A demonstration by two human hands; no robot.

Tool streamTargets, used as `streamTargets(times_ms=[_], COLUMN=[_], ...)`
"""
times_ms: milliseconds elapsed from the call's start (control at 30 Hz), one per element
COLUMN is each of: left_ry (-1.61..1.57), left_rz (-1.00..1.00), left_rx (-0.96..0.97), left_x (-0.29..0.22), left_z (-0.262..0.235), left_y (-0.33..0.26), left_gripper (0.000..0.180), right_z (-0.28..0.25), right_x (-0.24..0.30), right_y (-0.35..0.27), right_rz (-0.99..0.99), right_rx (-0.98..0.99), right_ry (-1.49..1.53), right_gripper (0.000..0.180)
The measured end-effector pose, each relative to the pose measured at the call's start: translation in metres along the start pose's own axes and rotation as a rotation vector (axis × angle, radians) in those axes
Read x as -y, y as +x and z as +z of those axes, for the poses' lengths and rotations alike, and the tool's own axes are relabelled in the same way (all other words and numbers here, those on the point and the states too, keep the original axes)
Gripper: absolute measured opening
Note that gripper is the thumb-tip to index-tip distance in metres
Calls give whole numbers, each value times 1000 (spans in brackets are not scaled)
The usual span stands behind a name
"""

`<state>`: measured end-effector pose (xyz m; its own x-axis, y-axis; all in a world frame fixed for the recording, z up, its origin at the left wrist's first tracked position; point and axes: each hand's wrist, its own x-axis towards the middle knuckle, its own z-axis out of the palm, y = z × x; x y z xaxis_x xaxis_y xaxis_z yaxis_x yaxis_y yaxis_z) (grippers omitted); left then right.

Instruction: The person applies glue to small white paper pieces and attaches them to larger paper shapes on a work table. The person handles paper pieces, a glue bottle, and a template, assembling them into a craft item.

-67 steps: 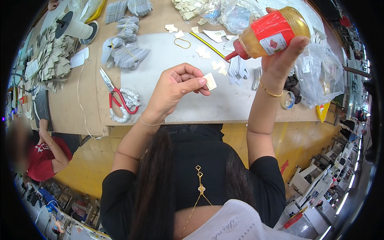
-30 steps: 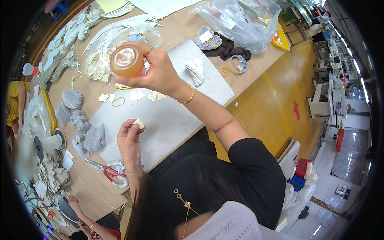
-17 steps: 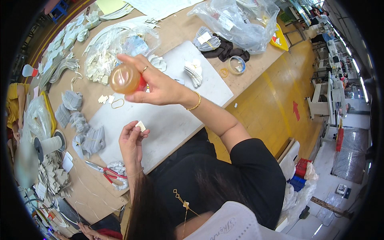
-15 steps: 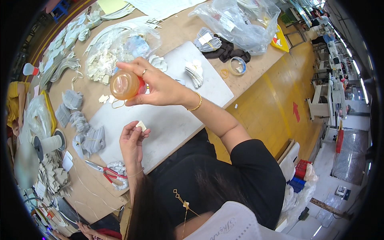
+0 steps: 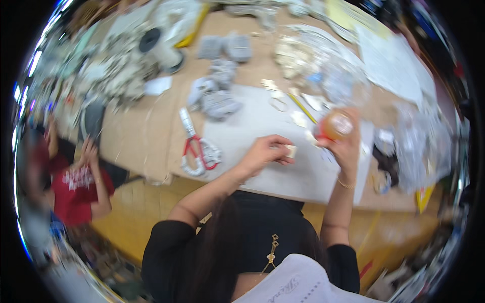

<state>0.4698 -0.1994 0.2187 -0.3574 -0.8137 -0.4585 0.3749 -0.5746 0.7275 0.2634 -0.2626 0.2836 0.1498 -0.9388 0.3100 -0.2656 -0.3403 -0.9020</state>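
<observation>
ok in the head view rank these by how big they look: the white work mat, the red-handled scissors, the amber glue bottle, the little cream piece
1. white work mat
2. red-handled scissors
3. amber glue bottle, seen end-on, so its length is unsure
4. little cream piece, pinched in the left hand

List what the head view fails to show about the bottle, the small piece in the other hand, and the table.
- Orange bottle in the right hand: nozzle and label lost to motion blur.
- Small pale piece pinched by the left hand: too small and blurred to identify.
- Grey items beyond the red-handled scissors: blurred, kind unclear.
- Clear bags on the table's right: contents smeared near the fisheye rim.
</observation>
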Motion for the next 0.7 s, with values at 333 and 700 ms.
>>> streamTargets(times_ms=[333,700], left_ry=[-65,-53], left_rz=[22,55], left_rx=[0,51], left_x=[2,3], left_z=[-4,-4], left_y=[-6,-3], left_gripper=[18,25], right_z=[7,2], right_x=[-12,-12], right_y=[-3,2], right_rz=[38,-39], right_rx=[-40,-35], right_ry=[281,-55], right_gripper=[101,84])
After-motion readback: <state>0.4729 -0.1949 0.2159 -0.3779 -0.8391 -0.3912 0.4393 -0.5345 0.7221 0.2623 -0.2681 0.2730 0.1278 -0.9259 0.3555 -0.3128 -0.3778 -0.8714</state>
